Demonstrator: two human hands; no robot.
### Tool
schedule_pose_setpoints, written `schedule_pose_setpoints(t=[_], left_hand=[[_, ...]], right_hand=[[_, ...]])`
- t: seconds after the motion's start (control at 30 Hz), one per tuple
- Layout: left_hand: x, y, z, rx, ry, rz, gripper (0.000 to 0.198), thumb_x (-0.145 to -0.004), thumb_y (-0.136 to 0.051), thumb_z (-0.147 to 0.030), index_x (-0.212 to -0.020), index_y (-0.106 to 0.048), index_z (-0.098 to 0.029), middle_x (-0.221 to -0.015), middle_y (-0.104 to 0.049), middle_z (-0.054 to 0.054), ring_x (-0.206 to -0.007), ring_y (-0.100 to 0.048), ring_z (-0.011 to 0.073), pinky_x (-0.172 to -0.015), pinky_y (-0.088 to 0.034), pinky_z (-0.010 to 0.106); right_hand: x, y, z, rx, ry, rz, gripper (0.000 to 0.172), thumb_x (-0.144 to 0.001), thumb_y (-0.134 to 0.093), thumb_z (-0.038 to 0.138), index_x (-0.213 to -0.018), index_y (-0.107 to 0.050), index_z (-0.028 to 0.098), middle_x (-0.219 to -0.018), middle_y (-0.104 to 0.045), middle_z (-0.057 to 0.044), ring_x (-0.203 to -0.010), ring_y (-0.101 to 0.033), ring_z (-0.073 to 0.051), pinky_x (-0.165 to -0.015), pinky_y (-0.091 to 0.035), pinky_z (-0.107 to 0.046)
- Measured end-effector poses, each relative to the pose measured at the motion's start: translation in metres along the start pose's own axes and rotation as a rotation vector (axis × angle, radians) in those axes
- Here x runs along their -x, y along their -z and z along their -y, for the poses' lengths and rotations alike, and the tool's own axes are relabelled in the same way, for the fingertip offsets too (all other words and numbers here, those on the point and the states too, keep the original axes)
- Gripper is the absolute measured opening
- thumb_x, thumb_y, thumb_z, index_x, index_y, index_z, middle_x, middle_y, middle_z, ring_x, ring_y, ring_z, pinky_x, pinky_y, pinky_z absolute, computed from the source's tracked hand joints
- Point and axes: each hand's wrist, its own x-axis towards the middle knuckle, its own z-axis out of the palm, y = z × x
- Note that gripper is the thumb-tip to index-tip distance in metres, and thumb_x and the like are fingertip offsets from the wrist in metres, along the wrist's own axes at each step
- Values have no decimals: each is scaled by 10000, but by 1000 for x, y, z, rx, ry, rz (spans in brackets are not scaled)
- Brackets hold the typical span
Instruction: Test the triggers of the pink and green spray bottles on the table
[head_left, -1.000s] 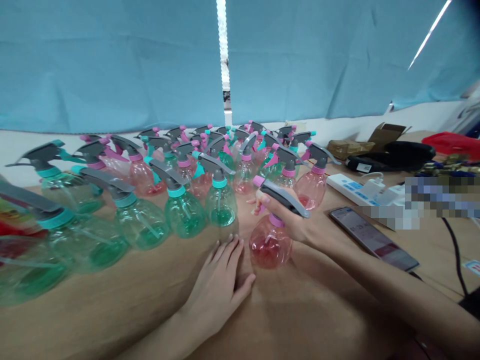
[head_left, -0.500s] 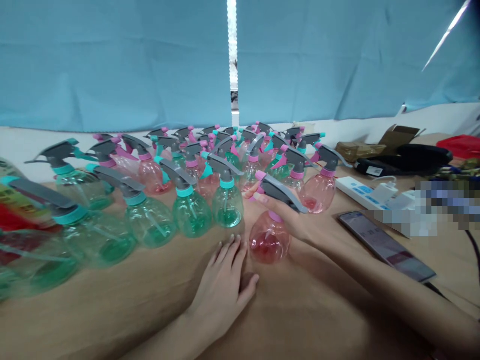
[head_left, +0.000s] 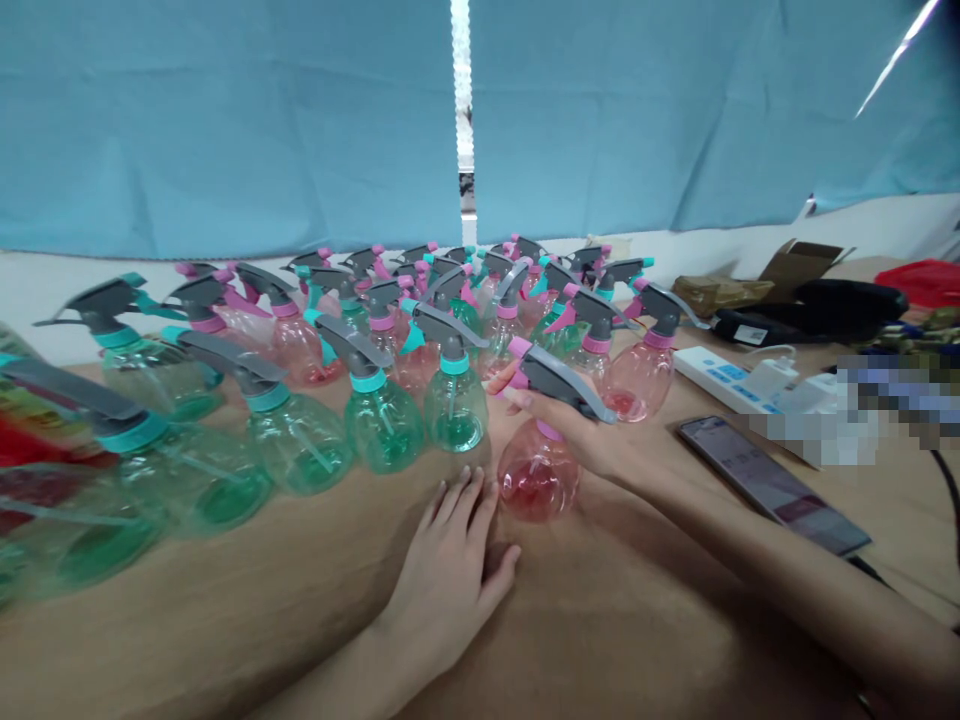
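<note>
A clear pink spray bottle (head_left: pixel 538 478) with a grey and pink trigger head stands on the wooden table. My right hand (head_left: pixel 577 432) is wrapped round its neck just under the head, with fingers at the pink trigger; part of the neck is hidden behind the hand. To the left of this bottle, my left hand (head_left: pixel 454 565) lies palm down on the tabletop, fingers stretched forward and thumb apart, holding nothing. Just beyond its fingertips stands a green spray bottle (head_left: pixel 456 405) with a turquoise collar. Red liquid shows low in the pink bottle, green liquid in the other.
Several more green (head_left: pixel 386 425) and pink spray bottles (head_left: pixel 639 380) crowd the back and left of the table. On the right lie a phone (head_left: pixel 772 485), a white power strip (head_left: pixel 724 378) with plugs, and a black case (head_left: pixel 847 305). A blue curtain (head_left: pixel 300 130) hangs behind.
The camera view has shifted very slightly. My right hand keeps its hold on the pink spray bottle, and my left hand stays flat on the table.
</note>
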Motion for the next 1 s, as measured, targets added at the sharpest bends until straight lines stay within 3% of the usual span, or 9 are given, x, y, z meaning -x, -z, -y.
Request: schedule_pose_setpoints(t=[0.17, 0.7, 1.0], left_hand=[[0, 1, -1, -52, -15, -2, 515, -909, -494, -390, -1310, -486, -67, -1405, -468, 193, -1294, -436, 326, -1042, -369, 510], [0, 0, -1, -56, -18, -13, 490, -910, -493, -384, -1292, -502, -76, -1408, -464, 188, -1297, -427, 326, -1032, -376, 509], [0, 1, -1, -49, -11, -4, 485, -915, -484, -381, -1296, -499, -82, -1403, -471, 185, -1289, -437, 324, -1020, -388, 509]], right_hand=[[0, -1, -9, -62, 45, 16, 168, -829, -622, 335, -977, -679, 279, -758, -636, 18, -674, -575, -156, -687, -506, -322], [-2, -1, -19, -142, 55, 10, 214, -835, -627, 267, -1046, -660, 286, -851, -644, 19, -769, -579, -145, -754, -482, -299], [-2, -2, -20, -179, 62, 38, 114, -838, -627, 298, -938, -648, 247, -869, -640, 15, -776, -571, -139, -756, -471, -293]])
